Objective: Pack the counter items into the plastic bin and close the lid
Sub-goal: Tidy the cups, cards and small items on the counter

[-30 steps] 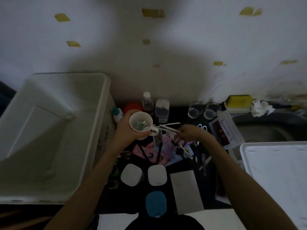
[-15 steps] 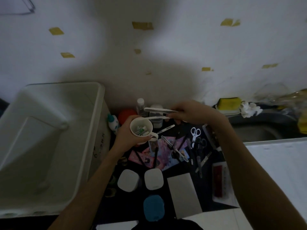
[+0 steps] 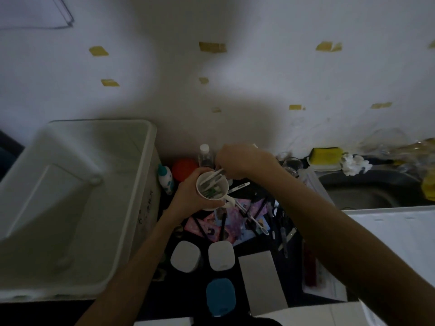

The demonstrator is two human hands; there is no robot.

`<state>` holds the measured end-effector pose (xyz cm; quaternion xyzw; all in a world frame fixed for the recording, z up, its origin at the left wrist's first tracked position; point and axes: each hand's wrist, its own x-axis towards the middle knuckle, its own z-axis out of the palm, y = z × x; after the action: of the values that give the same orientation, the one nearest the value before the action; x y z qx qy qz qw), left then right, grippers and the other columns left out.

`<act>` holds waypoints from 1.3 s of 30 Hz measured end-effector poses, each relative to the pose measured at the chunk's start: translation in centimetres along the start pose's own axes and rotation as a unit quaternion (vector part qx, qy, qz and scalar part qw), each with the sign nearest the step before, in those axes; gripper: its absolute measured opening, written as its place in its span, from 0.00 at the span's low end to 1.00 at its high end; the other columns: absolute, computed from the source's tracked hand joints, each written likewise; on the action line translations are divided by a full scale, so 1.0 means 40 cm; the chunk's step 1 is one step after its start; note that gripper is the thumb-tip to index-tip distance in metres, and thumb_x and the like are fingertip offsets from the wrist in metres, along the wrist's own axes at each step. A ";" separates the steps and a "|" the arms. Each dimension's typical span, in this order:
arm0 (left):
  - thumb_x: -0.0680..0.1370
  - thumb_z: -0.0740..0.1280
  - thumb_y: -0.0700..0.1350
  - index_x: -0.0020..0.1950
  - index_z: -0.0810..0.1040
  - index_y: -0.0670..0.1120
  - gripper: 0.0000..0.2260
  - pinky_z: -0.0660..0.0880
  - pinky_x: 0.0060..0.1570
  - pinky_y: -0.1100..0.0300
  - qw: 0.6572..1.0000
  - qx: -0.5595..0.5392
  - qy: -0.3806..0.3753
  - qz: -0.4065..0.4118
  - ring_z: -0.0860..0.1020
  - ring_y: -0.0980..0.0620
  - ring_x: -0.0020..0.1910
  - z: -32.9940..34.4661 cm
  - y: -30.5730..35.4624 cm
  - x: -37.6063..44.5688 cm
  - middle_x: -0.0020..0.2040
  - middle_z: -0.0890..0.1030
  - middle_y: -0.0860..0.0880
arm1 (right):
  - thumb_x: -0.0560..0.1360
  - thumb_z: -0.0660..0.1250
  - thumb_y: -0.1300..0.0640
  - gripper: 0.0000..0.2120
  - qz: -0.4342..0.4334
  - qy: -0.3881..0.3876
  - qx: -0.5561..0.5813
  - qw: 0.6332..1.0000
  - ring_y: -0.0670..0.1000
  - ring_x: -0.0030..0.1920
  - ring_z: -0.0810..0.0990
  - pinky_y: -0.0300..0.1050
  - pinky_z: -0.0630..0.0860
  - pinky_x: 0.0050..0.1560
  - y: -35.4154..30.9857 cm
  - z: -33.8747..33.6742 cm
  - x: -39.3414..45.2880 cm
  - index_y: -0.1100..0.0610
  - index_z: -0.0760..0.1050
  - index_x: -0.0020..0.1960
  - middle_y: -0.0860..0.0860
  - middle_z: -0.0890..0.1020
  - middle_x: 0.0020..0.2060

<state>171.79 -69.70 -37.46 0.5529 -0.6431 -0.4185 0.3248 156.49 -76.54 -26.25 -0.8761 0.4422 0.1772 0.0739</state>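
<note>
Your left hand (image 3: 188, 196) grips the mug (image 3: 212, 188); your right hand (image 3: 240, 162) pinches white sticks (image 3: 213, 176) into it. The bin (image 3: 131, 208), left of both hands, looks unpacked.

Dim white wall (image 3: 259, 74); yellow tape patches (image 3: 212, 47).

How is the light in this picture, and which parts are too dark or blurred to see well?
Head view: dim light; a broad shadow lies on the wall above the hands. The black counter swallows the dark tools by the scissors. The cup in the left hand is fairly clear; the right hand is slightly motion-blurred. The bin rim bends, a wide-angle effect.
</note>
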 end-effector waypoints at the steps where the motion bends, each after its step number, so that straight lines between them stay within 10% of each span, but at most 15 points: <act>1: 0.63 0.82 0.52 0.67 0.70 0.55 0.36 0.74 0.53 0.72 1.000 0.003 -0.001 -0.002 0.76 0.66 0.58 -0.001 0.000 -0.002 0.61 0.76 0.61 | 0.78 0.61 0.64 0.15 -0.008 -0.007 -0.013 1.000 0.48 0.30 0.70 0.47 0.75 0.37 -0.010 -0.009 -0.001 0.57 0.67 0.32 0.52 0.72 0.32; 10: 0.63 0.81 0.55 0.64 0.70 0.55 0.33 0.77 0.54 0.63 1.000 -0.004 0.000 -0.018 0.77 0.64 0.56 -0.011 -0.001 -0.011 0.58 0.77 0.60 | 0.74 0.71 0.48 0.10 -0.094 0.039 -0.088 0.991 0.50 0.43 0.80 0.47 0.80 0.45 -0.039 -0.012 0.064 0.53 0.82 0.51 0.49 0.82 0.45; 19: 0.65 0.81 0.48 0.65 0.71 0.55 0.32 0.73 0.49 0.74 0.999 -0.045 0.022 -0.019 0.74 0.70 0.57 -0.020 0.025 -0.012 0.59 0.76 0.64 | 0.75 0.69 0.44 0.12 -0.083 0.153 0.174 0.969 0.45 0.37 0.78 0.47 0.80 0.44 0.021 0.034 0.098 0.53 0.80 0.44 0.46 0.81 0.38; 26: 0.64 0.82 0.44 0.63 0.74 0.51 0.31 0.76 0.53 0.68 0.996 -0.067 0.049 -0.014 0.77 0.65 0.57 -0.032 0.015 -0.015 0.58 0.78 0.62 | 0.83 0.59 0.51 0.17 0.098 0.358 0.506 0.779 0.42 0.33 0.79 0.36 0.78 0.42 0.114 0.069 0.039 0.61 0.80 0.48 0.49 0.83 0.36; 33: 0.63 0.82 0.43 0.64 0.74 0.49 0.32 0.78 0.57 0.61 0.994 -0.066 0.086 -0.007 0.77 0.60 0.59 -0.037 0.000 -0.012 0.60 0.78 0.56 | 0.74 0.68 0.54 0.11 0.222 0.034 0.365 0.903 0.60 0.48 0.83 0.50 0.80 0.49 0.111 0.510 0.105 0.62 0.80 0.48 0.60 0.84 0.45; 39: 0.64 0.82 0.45 0.65 0.73 0.50 0.32 0.77 0.59 0.58 0.995 -0.056 0.077 -0.008 0.77 0.57 0.61 -0.046 -0.008 -0.018 0.61 0.77 0.55 | 0.78 0.63 0.56 0.12 0.239 0.027 0.312 0.919 0.62 0.55 0.79 0.52 0.76 0.52 0.066 0.666 0.144 0.63 0.71 0.56 0.61 0.78 0.54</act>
<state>173.69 -69.35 -36.92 0.5700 -0.5872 -0.4124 0.4003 150.99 -74.83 -53.04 -0.6812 0.6730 0.0190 0.2876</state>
